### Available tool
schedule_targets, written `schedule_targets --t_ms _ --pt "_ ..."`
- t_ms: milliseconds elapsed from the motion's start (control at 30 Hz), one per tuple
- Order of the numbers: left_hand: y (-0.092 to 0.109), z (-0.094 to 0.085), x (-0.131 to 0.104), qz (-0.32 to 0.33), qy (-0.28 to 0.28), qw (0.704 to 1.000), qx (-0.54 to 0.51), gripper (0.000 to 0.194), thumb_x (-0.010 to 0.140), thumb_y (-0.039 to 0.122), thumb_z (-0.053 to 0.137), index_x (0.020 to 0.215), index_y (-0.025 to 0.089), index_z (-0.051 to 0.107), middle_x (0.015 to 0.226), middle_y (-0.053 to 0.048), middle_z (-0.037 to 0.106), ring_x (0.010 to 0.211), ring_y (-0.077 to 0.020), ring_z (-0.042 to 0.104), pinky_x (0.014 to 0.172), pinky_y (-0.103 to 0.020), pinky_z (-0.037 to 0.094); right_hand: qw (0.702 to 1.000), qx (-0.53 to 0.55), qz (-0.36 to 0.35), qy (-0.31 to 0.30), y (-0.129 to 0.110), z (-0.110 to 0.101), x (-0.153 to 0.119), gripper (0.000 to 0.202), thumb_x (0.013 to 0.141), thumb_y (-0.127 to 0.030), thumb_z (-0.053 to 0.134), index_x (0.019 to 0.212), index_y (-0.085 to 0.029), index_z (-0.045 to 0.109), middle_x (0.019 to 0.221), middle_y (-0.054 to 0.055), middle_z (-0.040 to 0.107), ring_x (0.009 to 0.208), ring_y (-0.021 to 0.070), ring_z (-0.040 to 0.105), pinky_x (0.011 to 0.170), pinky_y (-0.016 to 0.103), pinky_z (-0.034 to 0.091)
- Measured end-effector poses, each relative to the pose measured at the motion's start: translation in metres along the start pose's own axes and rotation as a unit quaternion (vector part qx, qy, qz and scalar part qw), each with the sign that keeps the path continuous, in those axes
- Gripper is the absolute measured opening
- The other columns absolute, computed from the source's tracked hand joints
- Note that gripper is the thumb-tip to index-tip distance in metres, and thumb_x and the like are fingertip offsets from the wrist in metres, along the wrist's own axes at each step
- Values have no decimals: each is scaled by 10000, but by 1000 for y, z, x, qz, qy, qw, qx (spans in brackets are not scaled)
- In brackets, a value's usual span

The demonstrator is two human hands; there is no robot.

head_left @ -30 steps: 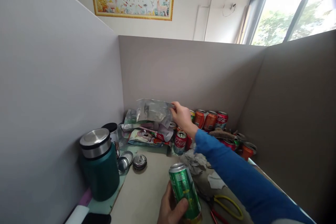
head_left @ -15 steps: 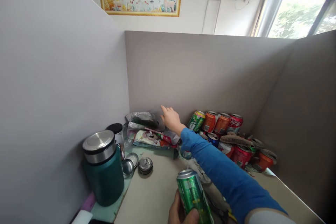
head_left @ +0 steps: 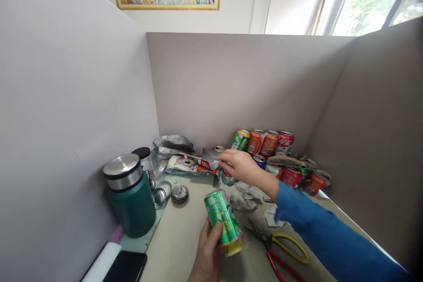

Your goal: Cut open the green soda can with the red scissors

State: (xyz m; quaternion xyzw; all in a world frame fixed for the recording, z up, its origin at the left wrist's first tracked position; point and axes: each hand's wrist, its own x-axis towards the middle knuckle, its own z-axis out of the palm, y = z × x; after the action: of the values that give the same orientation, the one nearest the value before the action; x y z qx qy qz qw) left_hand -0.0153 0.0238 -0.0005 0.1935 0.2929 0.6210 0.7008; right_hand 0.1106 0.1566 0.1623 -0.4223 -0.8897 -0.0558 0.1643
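- A green can (head_left: 223, 222) was gripped in the left hand (head_left: 209, 244), with fingers and thumb closed around its side; it was held tilted above the near part of the desk (head_left: 180, 238).
- The right hand (head_left: 243, 165) was stretched out over the far side of the desk, fingers partly extended, beside the packets (head_left: 187, 165); whether anything was pinched there could not be told.
- No cut could be made out in the visible wall of the green can, so work on it was judged to be barely begun, if begun at all; the state of its top was not clearly shown.
- The scissors (head_left: 267, 239) had been left on the desk, to the right of the held can, untouched by either hand.
- Round metal pieces (head_left: 180, 194) were gathered on the desk to the left, apart from the can.
- More cans (head_left: 269, 142) were stacked along the back partition, held by neither hand.
- Crumpled paper (head_left: 246, 196) was left between the held can and the stack.
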Motion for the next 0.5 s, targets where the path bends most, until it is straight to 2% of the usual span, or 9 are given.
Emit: schedule_targets --t_ms 100,200,300,333,400,500 --pt "3 -2 0 -68 41 996 -47 516 707 518 775 1002 100 706 900 -119 732 867 -267 701 881 -400 503 994 107 34 -9 8 8 -74 304 996 -318 451 1124 -251 718 1069 60 740 978 209 677 855 282 484" --pt "8 -1 -1 -143 2 988 -67 563 770 605 678 935 68 725 809 -143 732 720 -246 698 773 -385 526 980 132 134 -68 19 36 -156 318 988 -357 429 1043 -315 739 986 71 755 889 241 696 781 331 512" --pt "12 3 -3 -191 -22 979 -73 600 797 637 629 898 54 734 794 -160 741 686 -231 699 661 -324 520 961 117 245 -52 26 72 -217 266 927 -408 512 1026 -338 748 1024 115 742 960 302 687 828 408 536" --pt "12 5 -4 -200 -16 977 -74 599 801 632 628 896 51 736 791 -161 744 688 -227 703 645 -309 517 958 121 258 -38 26 82 -229 271 895 -430 555 1069 -342 743 1095 127 728 1021 321 674 874 433 537" --pt "12 7 -6 -209 -2 975 -76 564 816 593 641 904 45 743 809 -162 753 696 -216 710 660 -295 521 954 146 262 -19 24 95 -243 320 860 -428 589 1144 -363 722 1113 132 718 1056 329 666 923 458 536" --pt "8 5 -10 -219 13 973 -73 518 806 539 680 907 37 759 850 -173 759 736 -228 722 748 -314 532 953 209 216 -33 23 96 -245 341 911 -373 499 1185 -429 695 1112 105 717 1048 276 677 906 405 557"
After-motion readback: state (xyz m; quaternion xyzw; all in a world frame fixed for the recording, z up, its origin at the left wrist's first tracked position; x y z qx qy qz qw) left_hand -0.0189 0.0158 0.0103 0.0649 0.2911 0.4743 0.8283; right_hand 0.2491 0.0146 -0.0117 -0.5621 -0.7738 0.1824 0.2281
